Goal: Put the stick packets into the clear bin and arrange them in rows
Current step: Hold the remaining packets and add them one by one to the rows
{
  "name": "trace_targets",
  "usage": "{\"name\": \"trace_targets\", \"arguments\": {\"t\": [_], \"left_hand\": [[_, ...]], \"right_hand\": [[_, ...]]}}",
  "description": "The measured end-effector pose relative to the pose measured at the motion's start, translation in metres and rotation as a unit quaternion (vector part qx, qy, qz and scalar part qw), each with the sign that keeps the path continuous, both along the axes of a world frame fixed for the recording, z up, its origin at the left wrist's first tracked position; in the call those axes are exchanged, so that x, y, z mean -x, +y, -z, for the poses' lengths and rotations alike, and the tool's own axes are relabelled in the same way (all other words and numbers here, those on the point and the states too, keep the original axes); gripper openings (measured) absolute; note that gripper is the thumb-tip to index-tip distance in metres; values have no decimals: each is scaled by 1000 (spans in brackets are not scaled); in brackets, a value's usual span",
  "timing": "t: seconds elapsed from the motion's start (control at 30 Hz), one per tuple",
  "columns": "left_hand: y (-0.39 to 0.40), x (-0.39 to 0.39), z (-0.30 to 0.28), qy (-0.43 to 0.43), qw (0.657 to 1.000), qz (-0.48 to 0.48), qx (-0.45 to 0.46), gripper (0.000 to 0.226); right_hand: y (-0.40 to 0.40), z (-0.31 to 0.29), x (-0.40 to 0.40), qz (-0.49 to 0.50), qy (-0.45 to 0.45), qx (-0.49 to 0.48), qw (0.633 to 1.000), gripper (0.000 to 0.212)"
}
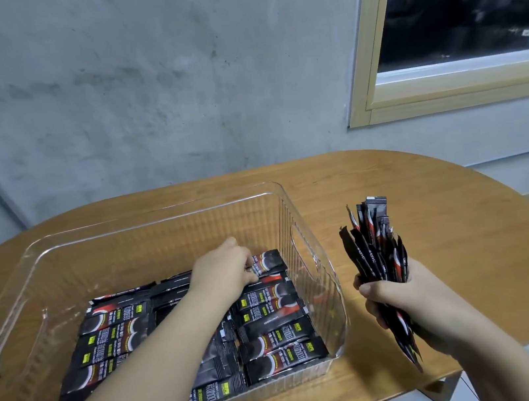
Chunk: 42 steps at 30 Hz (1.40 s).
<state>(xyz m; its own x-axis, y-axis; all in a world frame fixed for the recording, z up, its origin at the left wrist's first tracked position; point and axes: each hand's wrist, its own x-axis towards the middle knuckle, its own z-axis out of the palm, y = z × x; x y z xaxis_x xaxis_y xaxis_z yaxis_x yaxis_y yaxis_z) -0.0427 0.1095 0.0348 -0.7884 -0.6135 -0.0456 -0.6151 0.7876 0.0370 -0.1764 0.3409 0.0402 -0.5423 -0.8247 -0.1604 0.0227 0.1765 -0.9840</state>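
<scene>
The right hand [406, 295] gripped a fanned bundle of stick packets [377, 251] right of the clear bin [324, 281]; left fingers [249, 265] pinched 1 at the far row. Light, slippery, floppy: best held mid-length.

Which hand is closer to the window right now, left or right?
Right. The right hand holds a bundle of stick packets beside the clear bin, below the window. The left hand reaches inside the bin, farther away.
</scene>
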Motion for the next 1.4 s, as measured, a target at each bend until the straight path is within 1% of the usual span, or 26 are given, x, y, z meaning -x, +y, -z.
{"name": "trace_targets", "arguments": {"t": [0.1, 0.3, 0.4, 0.47, 0.53, 0.6, 0.67, 0.7, 0.77, 0.9, 1.0, 1.17, 1.27, 1.33, 1.4], "left_hand": [[0, 4, 2, -29, 999, 24, 27, 39], [1, 8, 5, -18, 999, 27, 32, 35], [0, 5, 1, -9, 999, 23, 24, 38], [3, -1, -11, 53, 998, 26, 14, 39], [14, -8, -28, 165, 985, 43, -23, 32], [33, -14, -48, 279, 952, 95, -80, 23], [52, -18, -64, 327, 921, 174, -120, 25], [59, -19, -68, 332, 910, 211, -132, 27], [68, -18, -71, 324, 898, 261, -143, 27], [76, -15, -68, 324, 888, 290, -148, 12], [79, -18, -72, 326, 885, 285, -170, 5], [75, -27, -81, 324, 890, 263, -182, 16], [68, -35, -80, 335, 893, 233, -192, 20], [63, -41, -77, 341, 896, 208, -195, 19], [60, -47, -74, 349, 895, 191, -200, 16]], "right_hand": [[0, 1, 0, -2, 1, 1, 1000, 66], [1, 1, 0, 0, 1, 11, 1000, 66], [2, 1, 0, 3, 10, 15, 1000, 66], [2, -1, -1, -5, 9, 19, 1000, 65], [3, -4, -2, -20, 6, 20, 1000, 64], [4, -7, -4, -40, 4, 22, 999, 62], [4, -11, -7, -62, 4, 24, 998, 60], [4, -13, -9, -73, 4, 24, 997, 58], [4, -18, -14, -98, 7, 27, 995, 51], [8, -25, -23, -141, 15, 38, 989, 41], [12, -25, -25, -136, 8, 48, 990, 42], [13, -26, -28, -140, -7, 65, 988, 44], [13, -26, -29, -113, -7, 68, 991, 52], [11, -25, -30, -99, 0, 68, 993, 56], [9, -25, -32, -93, -1, 78, 993, 50]]}}
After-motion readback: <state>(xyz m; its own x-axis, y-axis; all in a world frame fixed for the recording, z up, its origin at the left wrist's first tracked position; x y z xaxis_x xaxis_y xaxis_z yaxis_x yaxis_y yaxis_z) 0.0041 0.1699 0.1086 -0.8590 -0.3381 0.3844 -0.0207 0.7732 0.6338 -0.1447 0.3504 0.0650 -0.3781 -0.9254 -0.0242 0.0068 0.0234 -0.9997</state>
